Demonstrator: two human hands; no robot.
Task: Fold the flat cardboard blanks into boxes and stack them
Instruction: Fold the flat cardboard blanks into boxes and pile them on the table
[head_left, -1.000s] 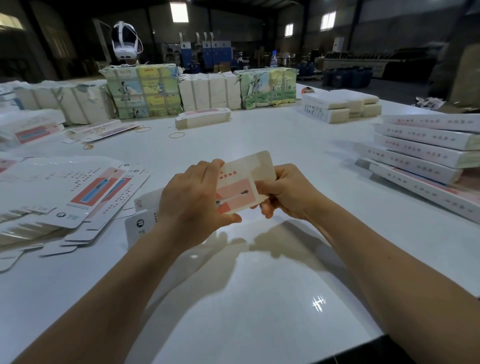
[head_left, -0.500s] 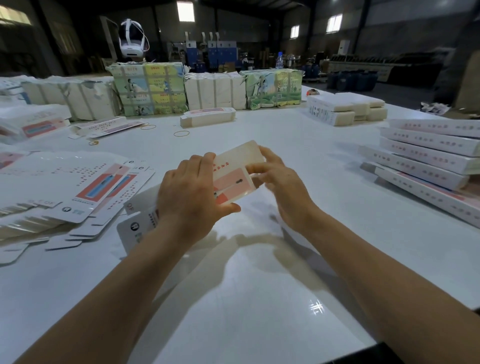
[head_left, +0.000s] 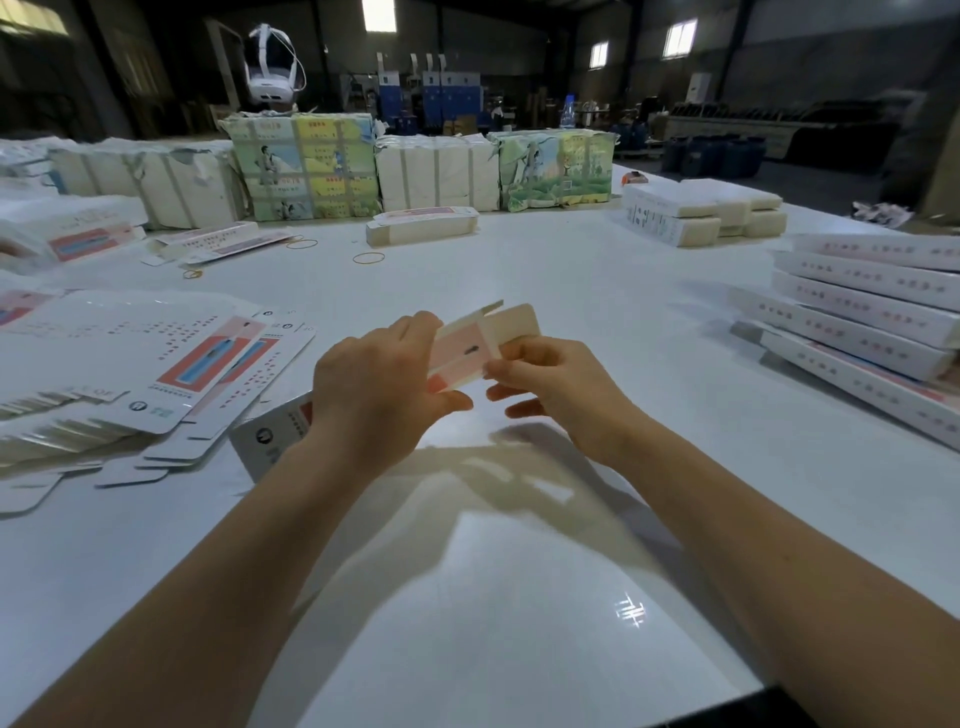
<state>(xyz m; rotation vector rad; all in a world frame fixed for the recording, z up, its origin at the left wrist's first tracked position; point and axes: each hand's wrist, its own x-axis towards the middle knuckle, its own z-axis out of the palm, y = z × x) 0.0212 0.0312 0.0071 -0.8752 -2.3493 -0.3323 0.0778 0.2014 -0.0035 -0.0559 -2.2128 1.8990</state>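
Your left hand (head_left: 379, 384) grips the cardboard blank (head_left: 467, 353) from the left, thumb beneath and fingers curled over its top. Your right hand (head_left: 556, 384) pinches its right end, just under the raised beige flap (head_left: 514, 322). The blank is held above the white table (head_left: 519, 597). Flat blanks (head_left: 156, 364) are spread out to your left; folded boxes (head_left: 872, 312) are stacked to your right.

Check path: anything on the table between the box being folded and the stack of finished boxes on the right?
Nothing visible. Both the left hand and the right hand hold the box over bare table. The stack lies to the right, with only open white surface between.
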